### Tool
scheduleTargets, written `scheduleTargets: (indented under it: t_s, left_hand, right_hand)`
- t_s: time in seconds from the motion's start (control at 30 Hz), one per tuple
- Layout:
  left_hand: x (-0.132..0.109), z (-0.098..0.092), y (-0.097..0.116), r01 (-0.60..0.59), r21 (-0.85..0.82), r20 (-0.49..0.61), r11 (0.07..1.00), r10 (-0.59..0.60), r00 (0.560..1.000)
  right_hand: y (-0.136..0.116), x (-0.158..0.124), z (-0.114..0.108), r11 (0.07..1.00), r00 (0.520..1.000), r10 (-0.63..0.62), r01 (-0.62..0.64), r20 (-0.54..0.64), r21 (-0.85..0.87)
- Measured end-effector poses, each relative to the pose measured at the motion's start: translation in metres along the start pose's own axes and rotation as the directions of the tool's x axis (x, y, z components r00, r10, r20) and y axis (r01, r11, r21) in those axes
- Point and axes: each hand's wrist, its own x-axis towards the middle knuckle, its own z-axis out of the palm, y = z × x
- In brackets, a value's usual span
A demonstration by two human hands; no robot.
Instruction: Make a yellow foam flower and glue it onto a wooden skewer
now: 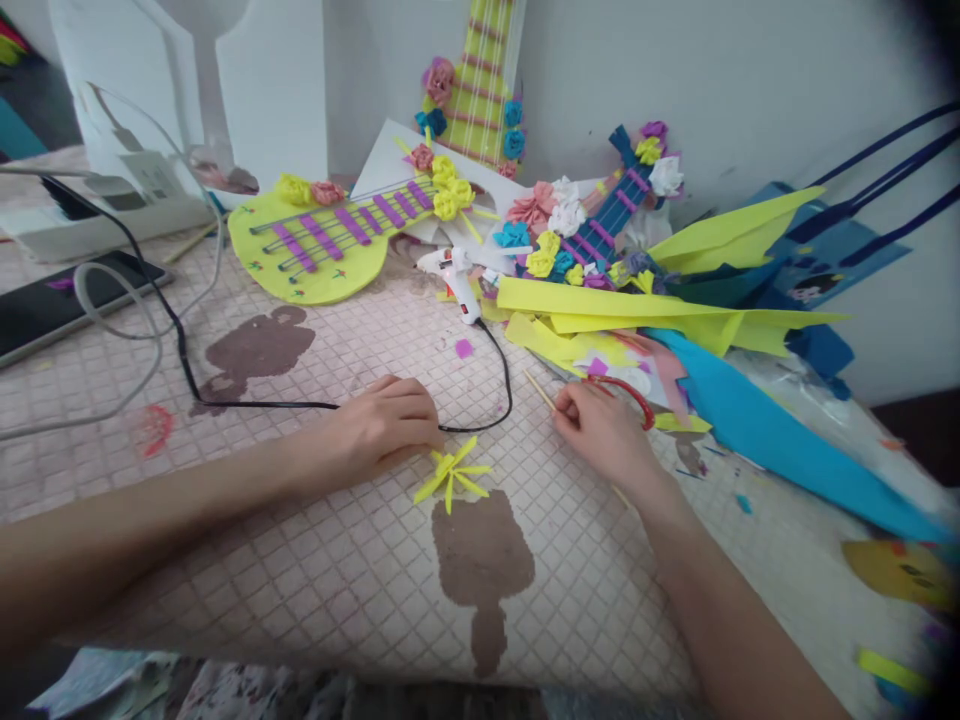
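Observation:
My left hand [386,423] rests knuckles-up on the quilted pink cloth [315,560], fingers curled, its fingertips touching a small bundle of yellow foam strips [452,473]. My right hand [604,430] is closed in a pinch on a thin wooden stick [538,388] that points up and left. Red-handled scissors [628,393] lie just beyond that hand.
A white glue gun [459,280] with a black cord [495,400] lies behind the hands. Foam guitars with paper flowers [330,235] lean at the wall. Yellow and blue foam sheets [720,330] pile up on the right. A tablet [52,305] and power strip [112,215] sit at left.

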Motion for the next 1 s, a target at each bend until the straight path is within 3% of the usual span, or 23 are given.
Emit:
scheduleTargets:
  t_s: [0.17,0.3,0.4,0.47,0.67,0.8,1.0]
  left_hand:
    - [0.012,0.001,-0.006,0.021,-0.051,-0.056,0.998,-0.024,0.998]
    - [0.020,-0.008,-0.004,0.056,-0.096,-0.099,0.994,-0.065,0.993]
    - [0.017,-0.017,0.001,0.130,-0.127,-0.117,0.983,-0.145,0.983]
    - [0.012,-0.019,0.005,0.160,-0.151,-0.049,0.976,-0.169,0.984]
    - [-0.002,-0.006,0.012,0.181,-0.130,0.138,0.975,-0.163,0.977]
    - [-0.003,0.001,0.010,0.163,-0.084,0.141,0.983,-0.150,0.979]
    - [-0.004,0.002,0.005,0.155,-0.091,0.104,0.984,-0.146,0.984]
  right_hand:
    - [0.001,0.002,-0.008,0.998,0.999,0.041,-0.041,0.007,0.057]
    - [-0.004,0.002,-0.022,0.955,0.995,0.097,-0.095,0.008,0.279]
    - [-0.019,-0.003,-0.028,0.897,1.000,-0.002,0.007,-0.012,0.443]
    - [-0.032,-0.007,-0.030,0.857,0.992,-0.127,0.104,0.010,0.505]
    - [-0.056,-0.019,-0.024,0.751,0.906,-0.416,0.292,0.081,0.592]
    - [-0.060,-0.021,-0.020,0.752,0.876,-0.472,0.339,0.103,0.565]
    - [-0.067,-0.023,-0.020,0.763,0.870,-0.480,0.348,0.116,0.544]
